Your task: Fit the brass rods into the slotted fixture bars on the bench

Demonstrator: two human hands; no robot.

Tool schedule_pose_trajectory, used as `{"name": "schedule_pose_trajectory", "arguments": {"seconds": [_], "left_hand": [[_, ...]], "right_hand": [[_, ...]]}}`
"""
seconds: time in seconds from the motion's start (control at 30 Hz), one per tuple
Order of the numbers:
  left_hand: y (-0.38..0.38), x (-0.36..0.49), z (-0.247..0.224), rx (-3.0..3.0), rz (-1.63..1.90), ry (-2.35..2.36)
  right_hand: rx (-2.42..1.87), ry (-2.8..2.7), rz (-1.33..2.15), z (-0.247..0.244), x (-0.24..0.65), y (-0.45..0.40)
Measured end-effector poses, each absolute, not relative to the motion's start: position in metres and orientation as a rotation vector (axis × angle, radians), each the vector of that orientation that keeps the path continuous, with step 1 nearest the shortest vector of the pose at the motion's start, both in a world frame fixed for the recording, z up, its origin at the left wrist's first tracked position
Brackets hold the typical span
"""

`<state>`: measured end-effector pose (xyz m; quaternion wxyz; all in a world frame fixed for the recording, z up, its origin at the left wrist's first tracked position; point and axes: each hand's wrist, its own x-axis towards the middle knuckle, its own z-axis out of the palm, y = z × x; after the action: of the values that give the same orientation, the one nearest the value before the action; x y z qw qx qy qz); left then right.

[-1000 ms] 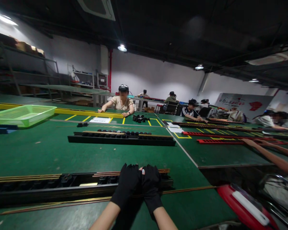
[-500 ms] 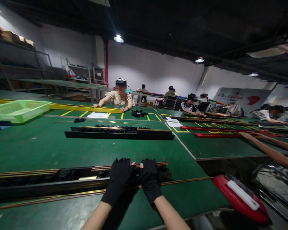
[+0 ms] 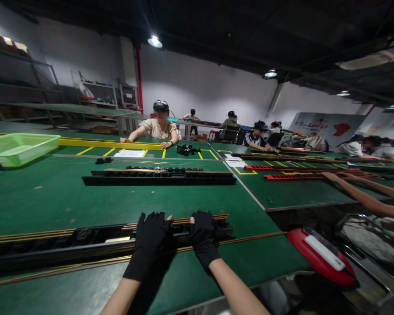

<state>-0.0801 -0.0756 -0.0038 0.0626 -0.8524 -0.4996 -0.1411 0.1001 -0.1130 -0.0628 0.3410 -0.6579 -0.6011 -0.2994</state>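
Both hands [image 3: 153, 236] [image 3: 203, 234] wear black gloves [image 3: 136, 262] — thumb tips [image 3: 192, 219] exposed — with forearms [image 3: 234, 280] bare.

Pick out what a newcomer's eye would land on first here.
Likely the black-gloved left hand and right hand, side by side on the long black rail at the front. Next, the bright green basket at far left, and the red-and-white object by the table's right edge.

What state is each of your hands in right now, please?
Left hand: fingers bent over the black rail; grip unclear.
Right hand: on the same rail; grip unclear.
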Motion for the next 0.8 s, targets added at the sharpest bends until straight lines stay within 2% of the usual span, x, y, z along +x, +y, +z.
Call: {"name": "schedule_pose_trajectory", "arguments": {"seconds": [0.57,0.8], "left_hand": [[-0.079,-0.090,0.010,-2.542,-0.331,-1.531],[-0.075,-0.110,-0.001,-2.468,-0.344,-1.561]], "right_hand": [[-1.748,-1.564,-0.794,-0.061,0.099,-0.114],[-1.726,-1.552,-0.797,-0.062,0.099,-0.114]]}}
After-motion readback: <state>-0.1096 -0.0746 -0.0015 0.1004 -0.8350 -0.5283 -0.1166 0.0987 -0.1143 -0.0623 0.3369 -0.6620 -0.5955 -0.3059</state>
